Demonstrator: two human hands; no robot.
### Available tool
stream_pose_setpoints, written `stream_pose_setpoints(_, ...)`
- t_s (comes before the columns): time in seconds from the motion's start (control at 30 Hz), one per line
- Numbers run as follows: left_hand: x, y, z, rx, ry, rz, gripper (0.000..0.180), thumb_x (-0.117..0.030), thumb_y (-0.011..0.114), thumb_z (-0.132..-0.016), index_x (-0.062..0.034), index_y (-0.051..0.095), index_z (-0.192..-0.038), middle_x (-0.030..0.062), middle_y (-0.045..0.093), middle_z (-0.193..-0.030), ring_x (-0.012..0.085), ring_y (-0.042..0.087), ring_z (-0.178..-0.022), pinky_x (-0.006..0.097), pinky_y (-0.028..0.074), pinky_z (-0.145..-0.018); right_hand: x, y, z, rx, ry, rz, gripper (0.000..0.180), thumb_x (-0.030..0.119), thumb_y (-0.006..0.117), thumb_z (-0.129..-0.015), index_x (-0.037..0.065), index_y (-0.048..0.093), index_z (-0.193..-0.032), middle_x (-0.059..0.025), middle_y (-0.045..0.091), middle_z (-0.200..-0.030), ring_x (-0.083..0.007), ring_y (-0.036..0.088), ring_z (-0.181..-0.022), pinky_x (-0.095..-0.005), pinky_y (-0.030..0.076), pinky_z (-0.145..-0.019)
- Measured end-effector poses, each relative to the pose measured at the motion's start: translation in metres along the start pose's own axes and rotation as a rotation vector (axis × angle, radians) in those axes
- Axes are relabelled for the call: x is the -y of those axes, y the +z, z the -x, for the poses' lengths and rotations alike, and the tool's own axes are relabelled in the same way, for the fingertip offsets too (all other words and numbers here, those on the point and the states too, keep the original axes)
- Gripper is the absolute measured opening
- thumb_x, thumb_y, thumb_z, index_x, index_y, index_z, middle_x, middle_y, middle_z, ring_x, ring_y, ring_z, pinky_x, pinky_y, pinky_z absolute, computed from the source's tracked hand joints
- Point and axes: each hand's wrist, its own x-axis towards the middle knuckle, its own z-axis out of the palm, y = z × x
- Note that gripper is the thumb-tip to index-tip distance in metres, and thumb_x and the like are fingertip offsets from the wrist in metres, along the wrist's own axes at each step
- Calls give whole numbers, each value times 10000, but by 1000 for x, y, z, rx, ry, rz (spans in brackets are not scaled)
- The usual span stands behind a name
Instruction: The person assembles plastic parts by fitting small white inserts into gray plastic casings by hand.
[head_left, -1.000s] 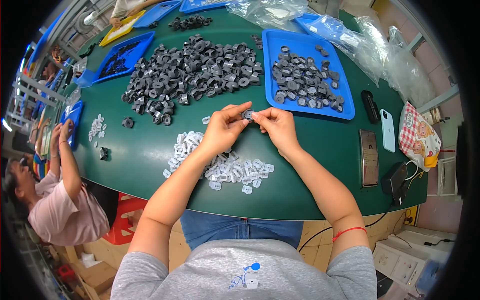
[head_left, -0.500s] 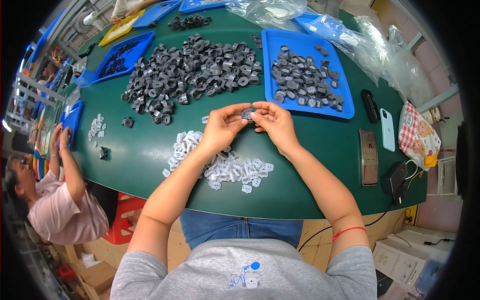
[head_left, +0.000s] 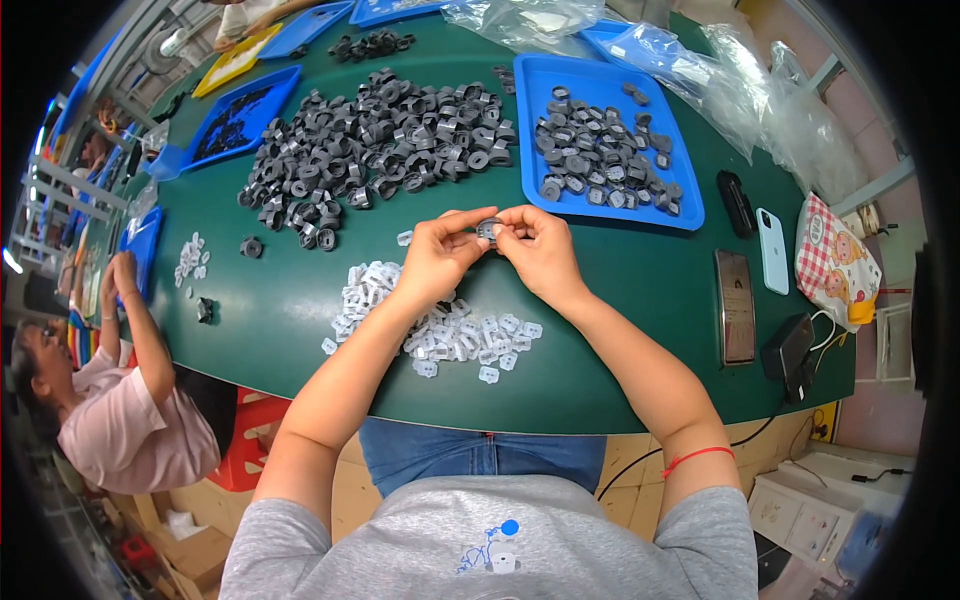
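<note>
left hand (head_left: pixel 437 258) + right hand (head_left: pixel 538 250) | both pinching one grey ring part (head_left: pixel 489 229) (fingertips meeting) | above green table (head_left: pixel 620 300)

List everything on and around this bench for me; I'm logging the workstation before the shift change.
small grey part: one, held between both hands.
loose grey parts: a large heap, dark grey, on the table beyond the hands.
blue tray: one, right of the heap, holding more grey parts.
white pieces: a heap, white, under the forearms.
green table: one, dark green.
phones: two, right side; one dark, one pale blue.
checked pouch: one, red and white, far right.
clear bags: several, far right edge.
co-worker: one, pink top, at left.
left hand: grip on the part.
right hand: grip on the part.
</note>
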Motion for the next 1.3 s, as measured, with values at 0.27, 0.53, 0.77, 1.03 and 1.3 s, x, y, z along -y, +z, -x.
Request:
stream_pose_setpoints(0.27, 5, 1, 0, -33, 34, -118, 336, 54, 534, -777, 14, 554, -1110, 36, 502, -889, 56, 494, -674, 186, 420, -618, 3, -13, -5, 187, 187, -182, 220, 106, 611, -783, -60, 590, -927, -82, 625, -807, -107, 587, -697, -217, 465, -600)
stream_pose_setpoints(0.53, 8, -2, 0, 7, 38, -209, 351, 34, 559, -774, -32, 563, -1119, 59, 501, -825, 121, 524, -719, 239, 446, -693, 3, -10, -5, 222, 206, -91, 170, 84, 599, -799, -36, 581, -917, -66, 617, -825, -101, 598, -736, -207, 479, -628)
stream_pose_setpoints(0.77, -1, 0, 0, 10, -55, -111, 346, 39, 532, -795, -19, 545, -1136, 59, 503, -894, 131, 533, -811, 242, 445, -765, 5, -10, -4, 164, 177, -119, 183, 92, 611, -776, -61, 584, -873, -87, 621, -750, -101, 567, -634, -220, 461, -579)
stream_pose_setpoints(1.03, 0, -3, -1, -8, 24, -120, 332, 50, 538, -780, -28, 577, -1100, 29, 461, -819, 92, 502, -727, 214, 438, -720, 7, -4, -2, 139, 123, -193, 149, 69, 610, -778, -34, 584, -881, -78, 617, -794, -108, 572, -671, -223, 471, -592)
stream_pose_setpoints(1.3, -22, -13, 0, 113, -5, 360, 338, 56, 541, -755, 16, 516, -1090, 83, 524, -1095, 136, 544, -990, 235, 433, -830, 19, -13, -2, -110, -872, 432, 204, -69, 634, -650, 8, 541, -815, -123, 584, -824, -273, 582, -726, -311, 481, -597)
